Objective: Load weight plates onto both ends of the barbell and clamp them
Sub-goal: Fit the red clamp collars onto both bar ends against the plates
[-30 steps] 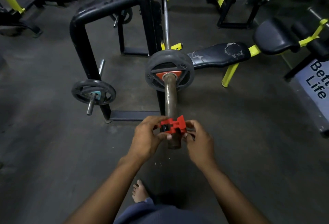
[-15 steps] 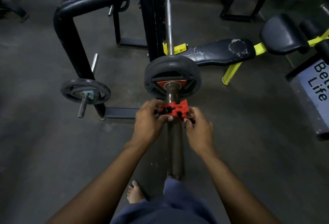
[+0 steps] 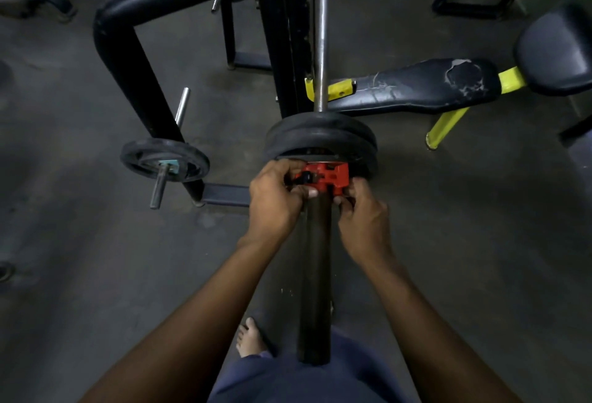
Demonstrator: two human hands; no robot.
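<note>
Spare plate [image 3: 165, 160]: sitting on a storage peg of the black rack [image 3: 128, 47], at 9 o'clock from the hands, untouched.
Left hand [image 3: 275, 200]: fingers curling round the left side of the red clamp collar [image 3: 326, 178], thumb pressing at its lower edge; gripping it.
Clamp collar: riding on the barbell sleeve [image 3: 315, 274], touching or all but touching the face of the loaded weight plates [image 3: 320, 141] at 12 o'clock from the hands. Cannot tell whether its lever is locked.
Weight plates: looking like two black plates stacked on this end, seated inboard against the bar's shoulder, as far as can be judged.
Right hand [image 3: 363, 220]: fingertips pinching the right side of the collar from below; gripping it as well.
Bench [image 3: 416, 85]: lying at 2 o'clock, black pad cracking, yellow frame.
Doing it well: judging the collar wants pushing flush to the outer plate, square to the sleeve, with no gap, before the lever is being snapped down; then tugging to check it is holding. Far end of the bar is out of view, so its state is unknown.
Writing: none readable here; markings on the collar and plates are too small and dark.
</note>
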